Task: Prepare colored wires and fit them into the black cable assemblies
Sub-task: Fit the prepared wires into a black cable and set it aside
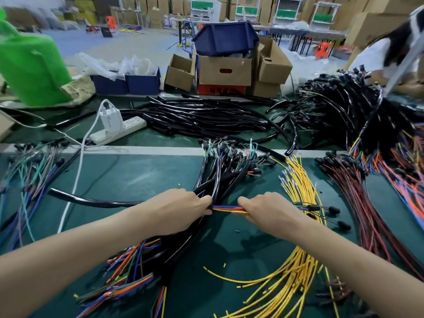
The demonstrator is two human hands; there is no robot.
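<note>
A short bundle of colored wires (226, 209), blue, red, orange and yellow, stretches level between my two hands. My left hand (181, 210) grips the end of a black cable sleeve (96, 201) where these wires enter it. My right hand (270, 211) pinches the same wires a little to the right; their far ends with small black connectors (332, 210) stick out past it. Under my hands lies a pile of black cable assemblies (220, 175) with colored wire tails. Loose yellow wires (298, 180) fan out to the right.
Dark red wires (358, 198) and orange-blue harnesses (403, 180) lie at the right. More colored wires (29, 175) lie at the left. Beyond the metal rail (142, 149) are black sleeves (202, 115), a white power strip (119, 130), cardboard boxes (224, 72) and another person (390, 53).
</note>
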